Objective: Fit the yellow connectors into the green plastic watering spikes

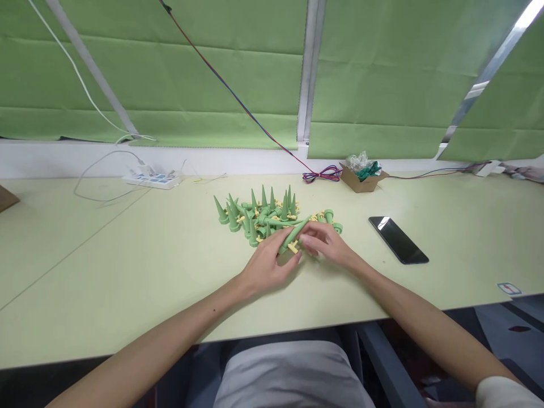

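A green plastic plant watering spike point(296, 233) with a small yellow valve point(293, 247) at its wide lower end is held slantwise over the table. My left hand point(268, 262) grips it at that wide end, thumb below and fingers behind. Close against the valve and the shaft, my right hand point(326, 242) is curled, thumb and fingertips at the spike; some of its fingers are hidden. Just beyond both hands lies a pile of similar green spikes point(254, 231) with yellow valves, several standing points up and others lying on their sides.
A black phone point(398, 240) lies to the right on the pale table point(161, 272). At the back are a small cardboard box point(363, 182) with clear and green wrapping, a coiled red-and-blue cable point(322, 174) and a white power strip point(153, 180). Green blinds point(212, 85) hang behind.
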The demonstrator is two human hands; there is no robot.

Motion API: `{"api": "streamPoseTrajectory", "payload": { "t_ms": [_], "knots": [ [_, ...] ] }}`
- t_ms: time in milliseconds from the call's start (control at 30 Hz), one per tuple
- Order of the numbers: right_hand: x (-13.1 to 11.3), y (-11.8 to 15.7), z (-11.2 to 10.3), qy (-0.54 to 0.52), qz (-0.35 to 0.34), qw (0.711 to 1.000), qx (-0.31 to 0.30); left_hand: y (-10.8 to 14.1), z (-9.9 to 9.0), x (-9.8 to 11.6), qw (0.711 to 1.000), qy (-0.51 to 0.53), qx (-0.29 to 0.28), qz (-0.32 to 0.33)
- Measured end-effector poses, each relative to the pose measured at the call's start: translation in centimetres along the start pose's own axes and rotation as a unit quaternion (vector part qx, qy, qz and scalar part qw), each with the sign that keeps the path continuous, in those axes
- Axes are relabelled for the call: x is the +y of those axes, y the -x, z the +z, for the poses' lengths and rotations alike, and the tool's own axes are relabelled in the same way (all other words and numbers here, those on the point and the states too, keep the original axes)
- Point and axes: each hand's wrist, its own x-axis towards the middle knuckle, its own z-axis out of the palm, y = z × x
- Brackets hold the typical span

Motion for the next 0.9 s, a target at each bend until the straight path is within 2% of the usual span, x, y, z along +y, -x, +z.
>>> {"api": "streamPoseTrajectory", "payload": {
  "t_ms": [100,167,567,900],
  "knots": [
    [0.7,-0.1,0.7,0.013,-0.006,0.998,0.058,0.1,0.1,-0.3,0.999,-0.019,-0.017,0.036],
    [1.0,-0.1,1.1,0.027,-0.013,0.997,0.073,0.1,0.1,-0.4,0.998,-0.027,-0.02,0.049],
    [0.6,0.1,1.1,0.073,0.005,0.994,0.087,0.2,-0.5,-0.4,0.991,-0.067,-0.098,0.06],
    [0.7,0.1,1.3,0.073,-0.004,0.993,0.096,0.4,-0.1,-0.3,0.995,-0.05,-0.063,0.053]
  ]
}}
